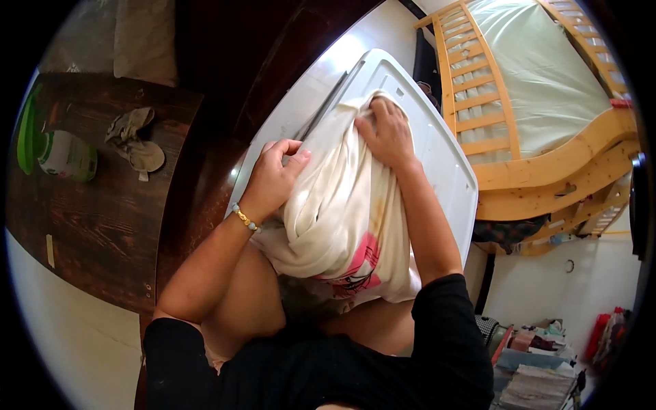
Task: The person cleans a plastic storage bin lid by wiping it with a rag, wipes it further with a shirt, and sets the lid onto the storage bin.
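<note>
A bunched cream-white cloth with a pink and black print near its lower end lies over a pale plastic lid and hangs towards the person's lap. My left hand, with a beaded bracelet at the wrist, is at the cloth's left edge, its thumb and fingers curled towards each other; whether cloth is between them is hard to see. Near the cloth's far end, my right hand has its fingers bent into the fabric and grips it.
On the left, a dark wooden table bears a white and green container and a small crumpled cloth item. A wooden bunk bed stands at the upper right. Piled belongings are at the lower right.
</note>
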Available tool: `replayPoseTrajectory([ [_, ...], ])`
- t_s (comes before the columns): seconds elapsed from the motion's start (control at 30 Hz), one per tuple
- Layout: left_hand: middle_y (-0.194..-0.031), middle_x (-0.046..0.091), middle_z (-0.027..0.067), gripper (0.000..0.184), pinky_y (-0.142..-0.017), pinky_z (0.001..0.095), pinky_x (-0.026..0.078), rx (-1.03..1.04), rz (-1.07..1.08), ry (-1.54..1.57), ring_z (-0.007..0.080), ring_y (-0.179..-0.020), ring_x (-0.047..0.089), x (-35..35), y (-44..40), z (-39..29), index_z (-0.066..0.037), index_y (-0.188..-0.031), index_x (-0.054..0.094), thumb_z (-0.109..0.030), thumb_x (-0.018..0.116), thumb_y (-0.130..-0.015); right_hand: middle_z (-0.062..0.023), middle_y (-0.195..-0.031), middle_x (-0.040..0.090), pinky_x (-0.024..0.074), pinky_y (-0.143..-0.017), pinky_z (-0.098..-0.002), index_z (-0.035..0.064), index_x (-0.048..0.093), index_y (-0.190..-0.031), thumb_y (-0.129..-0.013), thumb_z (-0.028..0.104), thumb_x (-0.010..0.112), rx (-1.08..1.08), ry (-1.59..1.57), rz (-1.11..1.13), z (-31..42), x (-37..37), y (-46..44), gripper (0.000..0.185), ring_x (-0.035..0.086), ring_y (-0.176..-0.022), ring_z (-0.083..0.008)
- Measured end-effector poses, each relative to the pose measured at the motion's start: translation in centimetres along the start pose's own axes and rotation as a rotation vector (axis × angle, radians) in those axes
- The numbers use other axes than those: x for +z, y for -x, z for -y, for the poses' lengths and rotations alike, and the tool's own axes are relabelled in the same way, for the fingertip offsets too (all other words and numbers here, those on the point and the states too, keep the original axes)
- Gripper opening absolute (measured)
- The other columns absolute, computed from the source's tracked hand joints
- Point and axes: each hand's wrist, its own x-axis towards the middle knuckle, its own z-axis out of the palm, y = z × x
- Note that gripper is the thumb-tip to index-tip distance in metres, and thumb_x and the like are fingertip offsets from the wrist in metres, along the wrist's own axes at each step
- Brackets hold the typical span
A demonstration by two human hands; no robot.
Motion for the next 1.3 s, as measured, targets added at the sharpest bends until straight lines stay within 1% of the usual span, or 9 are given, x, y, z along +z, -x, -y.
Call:
replayPoseTrajectory([
  [0.13,-0.096,0.06,0.0128,0.032,-0.081,0.0301,0.044,-0.117,0.053,0.255,0.0184,-0.09,0.056,-0.1,-0.4,0.3,0.004,-0.099,0.061,-0.026,0.054,-0.091,-0.0131,-0.098,0.058,0.0417,-0.088,-0.0422,0.0066,0.056,-0.088,-0.074,0.034,0.069,-0.318,-0.12,0.303,7.3,-3.7,7.4,0.033,0.055,-0.095,-0.033],
  [0.3,-0.086,0.063,0.0075,0.03,-0.075,0.0266,0.045,-0.072,0.066,0.243,0.0123,-0.08,0.056,-0.2,-0.3,0.0,0.005,-0.101,0.059,-0.023,0.056,-0.09,-0.0078,-0.095,0.054,0.042,-0.089,-0.043,0.0106,0.057,-0.096,-0.073,0.034,0.069,-0.557,-0.281,0.227,6.3,-3.9,8.7,0.035,0.052,-0.095,-0.0283],
  [0.53,-0.091,0.064,0.0037,0.028,-0.076,0.0239,0.045,-0.117,0.106,0.285,0.0077,-0.082,0.055,0.0,0.0,0.2,0.005,-0.108,0.057,-0.018,0.051,-0.092,-0.0119,-0.109,0.055,0.0389,-0.095,-0.0406,0.006,0.056,-0.104,-0.086,0.034,0.055,-0.114,-0.087,0.007,-2.4,0.4,-2.3,0.033,0.048,-0.113,-0.0324],
  [0.8,-0.093,0.064,0.0027,0.032,-0.077,0.0212,0.043,-0.127,0.116,0.3,0.0058,-0.082,0.053,-0.7,-0.3,0.0,0.006,-0.108,0.058,-0.022,0.047,-0.095,-0.0149,-0.132,0.049,0.0301,-0.108,-0.0365,0.0044,0.05,-0.127,-0.09,0.049,0.04,0.37,0.13,0.1,-7.6,2.7,-9.3,0.059,0.041,-0.128,-0.0288],
  [1.0,-0.095,0.063,0.0019,0.033,-0.076,0.0213,0.044,-0.179,0.146,0.385,0.0057,-0.084,0.054,-0.7,-0.8,0.3,0.005,-0.11,0.058,-0.023,0.049,-0.095,-0.0146,-0.101,0.058,0.0384,-0.095,-0.0427,0.0036,0.058,-0.096,-0.083,0.03,0.056,-0.23,-0.06,-0.066,-3.0,1.6,-1.1,0.029,0.053,-0.101,-0.0323],
  [1.07,-0.096,0.063,0.0021,0.033,-0.077,0.0213,0.044,-0.184,0.157,0.421,0.0059,-0.084,0.054,-0.9,-0.9,0.5,0.004,-0.111,0.058,-0.023,0.049,-0.095,-0.0142,-0.1,0.057,0.0417,-0.091,-0.0417,0.0044,0.057,-0.097,-0.068,0.019,0.065,-0.354,-0.163,0.032,1.5,0.7,3.9,0.033,0.054,-0.102,-0.0319],
  [1.13,-0.096,0.062,0.0025,0.032,-0.078,0.0214,0.044,-0.152,0.168,0.418,0.0062,-0.085,0.054,-1.1,-1.0,0.7,0.004,-0.111,0.058,-0.022,0.049,-0.095,-0.0153,-0.111,0.054,0.0406,-0.096,-0.0415,0.004,0.053,-0.107,-0.07,0.019,0.066,-0.452,-0.113,0.294,7.7,-3.2,8.6,0.042,0.05,-0.112,-0.0327],
  [1.17,-0.096,0.062,0.0036,0.032,-0.078,0.0221,0.045,-0.216,0.141,0.458,0.0072,-0.084,0.055,-0.9,-0.6,-0.4,0.006,-0.113,0.056,-0.019,0.05,-0.094,-0.0137,-0.109,0.053,0.0398,-0.096,-0.0422,0.0043,0.052,-0.108,-0.076,0.023,0.066,-0.464,-0.38,0.201,9.3,-4.3,10.3,0.039,0.049,-0.111,-0.0321],
  [1.3,-0.095,0.062,0.0068,0.041,-0.075,0.0234,0.047,-0.158,0.154,0.283,0.0084,-0.083,0.056,-0.7,-0.1,-0.8,0.008,-0.12,0.049,-0.015,0.061,-0.088,-0.013,-0.113,0.053,0.0398,-0.097,-0.0406,0.0043,0.053,-0.111,-0.079,0.042,0.064,-0.247,-0.134,0.16,7.6,-5.7,17.2,0.05,0.05,-0.111,-0.032],
])
